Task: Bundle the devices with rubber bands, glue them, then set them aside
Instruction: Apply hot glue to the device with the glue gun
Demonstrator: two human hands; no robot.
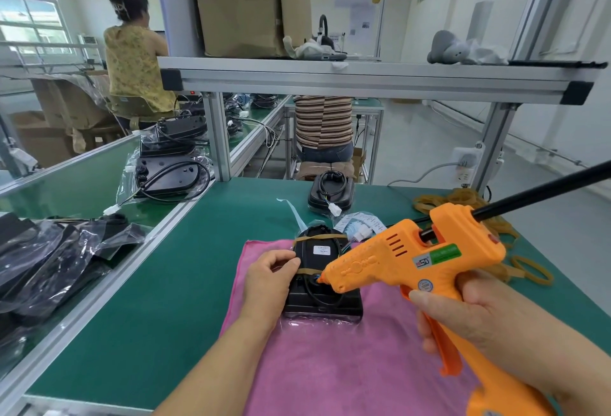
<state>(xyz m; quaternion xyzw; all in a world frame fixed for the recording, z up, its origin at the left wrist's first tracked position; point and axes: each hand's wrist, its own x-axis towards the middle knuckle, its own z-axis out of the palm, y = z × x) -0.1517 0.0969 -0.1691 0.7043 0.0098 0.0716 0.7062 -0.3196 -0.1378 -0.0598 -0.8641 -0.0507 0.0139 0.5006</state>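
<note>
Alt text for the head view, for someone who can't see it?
The right hand holds an orange glue gun, nozzle at the cable entry of a rubber-banded black device on a pink cloth. The left hand pinches the device's left edge.

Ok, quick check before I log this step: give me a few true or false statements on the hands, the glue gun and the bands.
1. The right hand grips the orange glue gun. True.
2. The gun's nozzle is at the black device on the pink cloth. True.
3. That device has no bands on it yet. False: two rubber bands cross it.
4. The left hand lies flat and idle beside the cloth. False: it holds the device's left edge.
5. A pile of loose rubber bands lies at the far right of the table. True.
</note>
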